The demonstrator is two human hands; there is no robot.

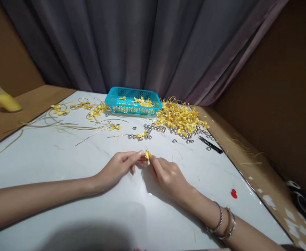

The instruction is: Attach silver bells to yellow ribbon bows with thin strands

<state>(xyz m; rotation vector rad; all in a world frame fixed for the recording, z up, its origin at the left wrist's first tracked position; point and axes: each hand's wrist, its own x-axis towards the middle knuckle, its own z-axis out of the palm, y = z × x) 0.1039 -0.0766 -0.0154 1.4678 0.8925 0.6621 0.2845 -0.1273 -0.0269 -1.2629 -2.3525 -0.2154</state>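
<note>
A person's two bare forearms are reaching in from the near edge across a white tabletop (64, 216), silver bangles (224, 223) circling the right wrist. At the centre of the table the left hand (116, 169) and the right hand (168, 176) are meeting fingertip to fingertip, both pinching a small yellow ribbon bow (148, 154) between thumb and forefinger, the remaining fingers curling loosely toward the surface. A red spot (234, 193) is showing at four o'clock from the hands. Farther out, at one o'clock, black scissors (210, 144) are lying near the table's right edge, with silver beads (153, 130) scattering between them and the hands. Loose yellow ribbon strands (64, 125) are trailing across the surface at ten and eleven o'clock, some tied into bows. Beyond, at twelve o'clock, a turquoise plastic basket (132, 108) is holding a few yellow bows, and a heap of yellow ribbon pieces (180, 116) is lying just beside it at one o'clock. A yellow bottle (2, 98) is lying far off at ten o'clock on the brown ledge, and a grey curtain (142, 45) is hanging behind everything.
</note>
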